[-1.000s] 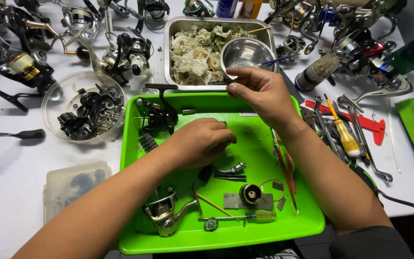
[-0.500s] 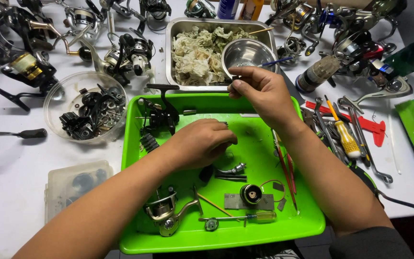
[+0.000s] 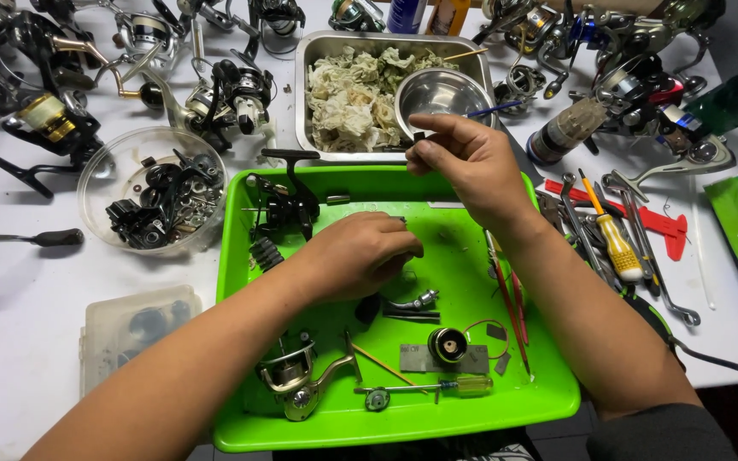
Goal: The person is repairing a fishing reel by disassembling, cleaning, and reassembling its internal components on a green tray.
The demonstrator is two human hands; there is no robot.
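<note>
A small dark part (image 3: 418, 137) was pinched in the right hand (image 3: 469, 162), just beside the steel bowl (image 3: 442, 90); the left hand (image 3: 360, 254) was curled over the green tray (image 3: 548, 388), its grip hidden.

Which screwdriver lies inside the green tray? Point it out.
The small yellow-handled screwdriver at the green tray's front edge; the bigger yellow one lies outside, among tools on the table.
</note>
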